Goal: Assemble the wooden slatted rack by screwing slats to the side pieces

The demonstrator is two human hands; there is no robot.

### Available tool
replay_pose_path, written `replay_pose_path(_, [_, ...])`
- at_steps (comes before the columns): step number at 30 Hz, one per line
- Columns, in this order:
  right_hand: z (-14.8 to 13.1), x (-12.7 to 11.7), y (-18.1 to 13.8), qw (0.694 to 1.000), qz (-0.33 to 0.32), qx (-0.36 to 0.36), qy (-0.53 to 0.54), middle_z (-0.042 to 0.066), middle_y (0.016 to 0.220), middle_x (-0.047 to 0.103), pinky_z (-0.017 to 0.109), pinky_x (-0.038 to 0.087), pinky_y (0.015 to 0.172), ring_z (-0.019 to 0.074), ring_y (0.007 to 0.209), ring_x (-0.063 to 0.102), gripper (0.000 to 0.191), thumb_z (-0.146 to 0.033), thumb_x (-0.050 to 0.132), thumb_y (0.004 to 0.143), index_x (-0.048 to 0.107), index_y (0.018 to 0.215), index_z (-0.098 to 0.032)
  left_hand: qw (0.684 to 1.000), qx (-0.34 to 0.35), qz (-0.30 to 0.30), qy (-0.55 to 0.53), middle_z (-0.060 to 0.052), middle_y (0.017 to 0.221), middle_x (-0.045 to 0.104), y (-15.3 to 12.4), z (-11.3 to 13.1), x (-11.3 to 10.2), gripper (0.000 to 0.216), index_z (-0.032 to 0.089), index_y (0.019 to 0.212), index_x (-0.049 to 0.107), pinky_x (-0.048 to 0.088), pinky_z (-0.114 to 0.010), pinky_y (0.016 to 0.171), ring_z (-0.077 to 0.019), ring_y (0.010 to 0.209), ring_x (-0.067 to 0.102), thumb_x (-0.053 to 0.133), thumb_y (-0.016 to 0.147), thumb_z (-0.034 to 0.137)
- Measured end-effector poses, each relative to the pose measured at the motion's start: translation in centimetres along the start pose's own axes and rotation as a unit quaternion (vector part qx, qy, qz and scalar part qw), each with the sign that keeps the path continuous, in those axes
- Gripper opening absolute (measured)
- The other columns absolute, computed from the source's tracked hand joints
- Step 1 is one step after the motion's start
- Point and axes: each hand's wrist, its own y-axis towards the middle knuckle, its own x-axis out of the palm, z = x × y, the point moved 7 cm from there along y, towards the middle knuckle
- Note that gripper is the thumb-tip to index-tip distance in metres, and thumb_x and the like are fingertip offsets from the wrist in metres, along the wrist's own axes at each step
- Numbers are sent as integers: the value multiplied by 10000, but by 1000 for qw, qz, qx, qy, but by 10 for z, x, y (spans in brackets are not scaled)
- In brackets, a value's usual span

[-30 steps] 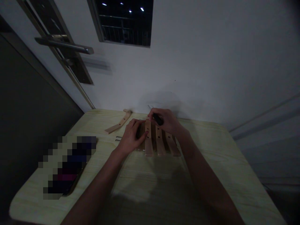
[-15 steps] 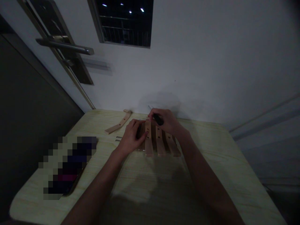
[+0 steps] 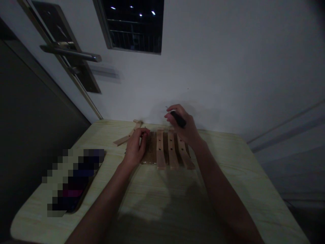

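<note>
R hand (image 3: 184, 127) lifting clear of slat panel (image 3: 167, 149), clenching dark-handled tool (image 3: 178, 119); 0.5 s ago it was pressing down on a slat. L hand (image 3: 135, 145) sliding off to panel's left edge, fingers curled, can't tell if holding anything. Judging: tool disengaged, panel unpinned. Panel lying flat at far side of table (image 3: 228, 189), pale parallel slats w/ holes.

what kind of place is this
Likely a dim room at home, at night: a door with a lever handle, a barred window dark outside, a small table against a white wall.
</note>
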Motion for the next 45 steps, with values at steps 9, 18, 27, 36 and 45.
replay_pose_path(9, [-2, 9, 1, 994, -81, -52, -42, 4, 811, 637, 251, 416, 725, 127, 749, 574, 250, -446, 566, 919, 581, 861, -204, 993, 70, -98, 12, -75, 923, 643, -1, 14, 12, 252, 162, 986, 602, 515, -343, 812, -203, 892, 619, 352, 966, 178])
replay_pose_path(18, [7, 26, -4, 989, -135, -11, -59, -21, 722, 622, 239, 375, 676, 109, 665, 522, 84, -258, 597, 850, 573, 790, -204, 989, 59, -137, 20, -91, 1013, 637, -4, 9, 23, 238, 162, 1063, 603, 523, -401, 879, -234, 962, 611, 588, 909, 342])
replay_pose_path(27, [7, 25, -5, 990, -134, -6, -41, -24, 696, 618, 226, 369, 640, 101, 636, 512, 68, -248, 604, 834, 595, 792, -195, 988, 59, -141, 17, -100, 1018, 636, -4, 9, 24, 245, 152, 1068, 606, 526, -418, 897, -244, 984, 609, 579, 911, 339])
replay_pose_path(36, [5, 17, -1, 994, -80, -9, -73, 5, 786, 642, 258, 401, 693, 135, 712, 558, 233, -441, 611, 878, 580, 872, -211, 991, 67, -114, 29, -99, 971, 655, -1, 12, 15, 276, 152, 1034, 623, 523, -375, 852, -224, 933, 623, 376, 993, 267])
replay_pose_path(45, [-14, 12, -1, 998, -57, -37, 9, 0, 817, 655, 236, 435, 712, 117, 740, 600, 321, -511, 487, 961, 589, 941, -207, 996, 13, -83, -20, -61, 950, 715, -1, 15, 6, 224, 172, 1050, 612, 535, -311, 811, -191, 869, 671, 428, 980, 278])
